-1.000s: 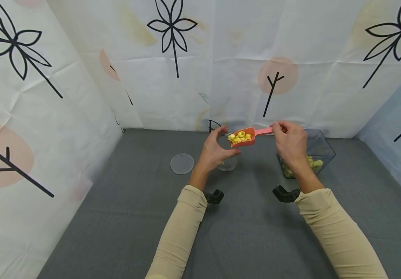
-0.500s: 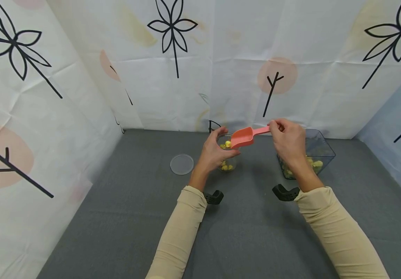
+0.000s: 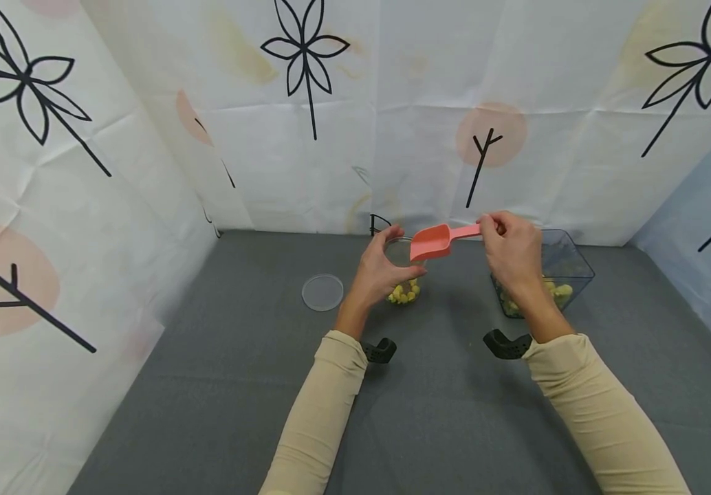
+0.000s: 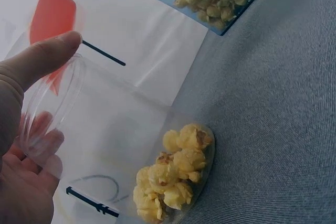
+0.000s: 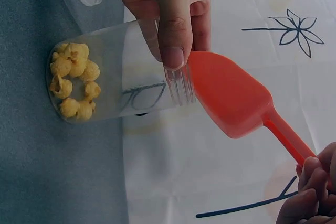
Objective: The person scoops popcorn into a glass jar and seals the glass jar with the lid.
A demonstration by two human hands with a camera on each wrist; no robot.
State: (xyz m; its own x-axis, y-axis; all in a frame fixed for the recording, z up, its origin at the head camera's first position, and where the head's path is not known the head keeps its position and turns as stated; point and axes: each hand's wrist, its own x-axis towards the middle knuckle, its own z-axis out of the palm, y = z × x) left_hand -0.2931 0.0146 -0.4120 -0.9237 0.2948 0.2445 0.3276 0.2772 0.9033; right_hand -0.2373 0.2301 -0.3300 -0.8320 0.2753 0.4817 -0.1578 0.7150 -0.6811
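The left hand (image 3: 375, 269) curls round a clear jar (image 5: 121, 77) standing on the grey tabletop (image 3: 430, 412), thumb on one side near the rim and fingers on the other; a small heap of yellow popcorn (image 4: 170, 174) lies on the jar's bottom; the right hand (image 3: 512, 249) pinches the handle end of an orange scoop (image 3: 432, 241) between thumb and fingertips, holding its bowl tipped over the jar's mouth, just above the rim, with nothing showing in the bowl; to the right of the jar, behind the right wrist, sits a clear square tub (image 3: 569, 265) with more popcorn in it; a round clear lid (image 3: 322, 291) lies flat on the tabletop to the left of the jar, apart from it
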